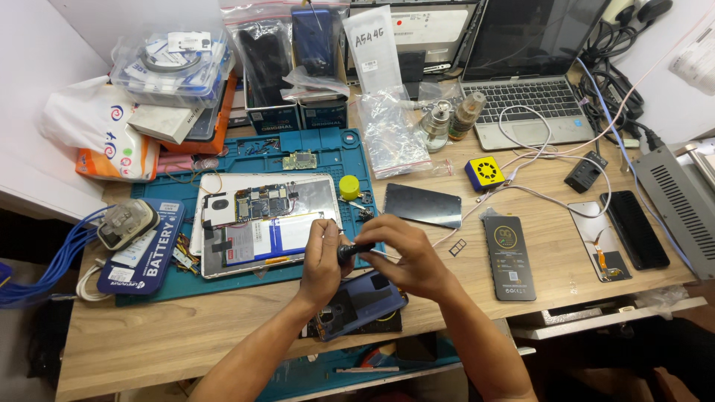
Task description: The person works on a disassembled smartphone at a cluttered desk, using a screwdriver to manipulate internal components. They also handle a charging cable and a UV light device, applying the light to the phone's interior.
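1. The opened tablet (268, 223) lies on the blue mat (328, 152), just beyond both hands.
2. The blue phone (363, 301) sits under the hands, near the desk's front edge (149, 350).
3. The right hand (410, 257) and left hand (324, 260) both pinch a dark screwdriver (356, 251) above the phone.

Single head-worn view, looking steeply down and forward over the table (521, 290) from close above. Both hands near lower centre, forearms entering from the bottom edge. Far side reaching a laptop (521, 82) against the wall. No second view.
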